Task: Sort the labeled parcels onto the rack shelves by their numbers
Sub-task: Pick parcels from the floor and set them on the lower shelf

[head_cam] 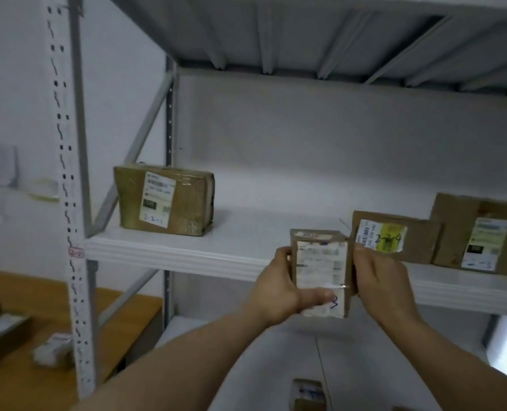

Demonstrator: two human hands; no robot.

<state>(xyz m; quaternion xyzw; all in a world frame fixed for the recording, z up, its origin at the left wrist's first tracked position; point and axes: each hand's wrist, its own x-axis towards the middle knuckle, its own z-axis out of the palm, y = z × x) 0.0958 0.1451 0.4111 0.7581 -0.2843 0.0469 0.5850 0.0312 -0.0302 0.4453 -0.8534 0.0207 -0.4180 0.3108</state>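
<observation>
Left hand [276, 289], right hand [379, 280] grip parcel [320, 268] before bare shelf edge [172, 256].

The tape-wrapped brown cardboard parcel [163, 200] is marked 2-2-1 on its white label. The flat brown carton [415, 244] reads 2-2-4 on its yellow label; the small brown box [320, 268] shows a blue 3.

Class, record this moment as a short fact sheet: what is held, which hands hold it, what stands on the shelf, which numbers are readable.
Held: small parcel, in front of the shelf edge
Hands: left hand and right hand each hold one side
Mark on it: 3; rest under the left thumb
Shelf left: parcel marked 2-2-1
Shelf right: yellow-labelled parcel, apparently 2-2-4; larger parcel beside it, number unclear
</observation>
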